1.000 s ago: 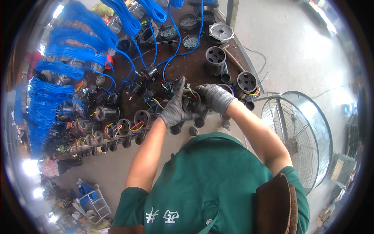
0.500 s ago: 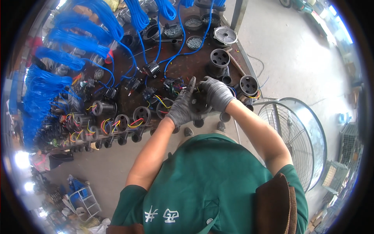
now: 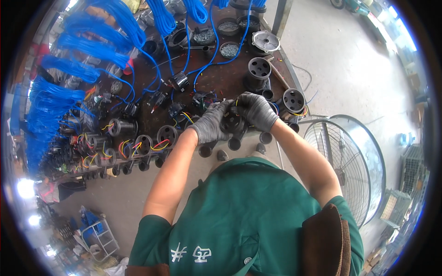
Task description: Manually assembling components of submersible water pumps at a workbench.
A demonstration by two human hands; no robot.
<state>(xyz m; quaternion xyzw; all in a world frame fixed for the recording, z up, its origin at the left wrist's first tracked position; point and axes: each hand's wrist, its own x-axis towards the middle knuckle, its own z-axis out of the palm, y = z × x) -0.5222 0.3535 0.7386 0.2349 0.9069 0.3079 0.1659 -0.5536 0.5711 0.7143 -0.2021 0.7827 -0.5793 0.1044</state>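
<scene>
Both hands wear grey gloves and meet over a black cylindrical housing [image 3: 233, 123] at the table's near edge. My left hand [image 3: 212, 123] is closed at the housing's left side, its fingertips near its upper rim. From the right, my right hand [image 3: 258, 111] curls over the top, fingers bent and pressed together. A bit of yellow wire [image 3: 236, 102] shows between the fingertips; what each hand pinches is mostly hidden. To the left lies a similar housing [image 3: 167, 135] with red and yellow wires. Beyond the hands sits a small black part with coloured wires [image 3: 203, 99].
Blue cable coils [image 3: 99, 48] hang along the left and far side. Bowls of small metal pieces [image 3: 229, 49] stand at the back. Black housings [image 3: 259, 68] and a wooden-handled hammer [image 3: 279, 73] lie to the right. A large caged fan [image 3: 343, 161] stands beside me.
My left hand has shifted slightly left, and its raised thumb has bent in toward the right hand's fingers. The right hand's fingers have curled further inward above the housing.
</scene>
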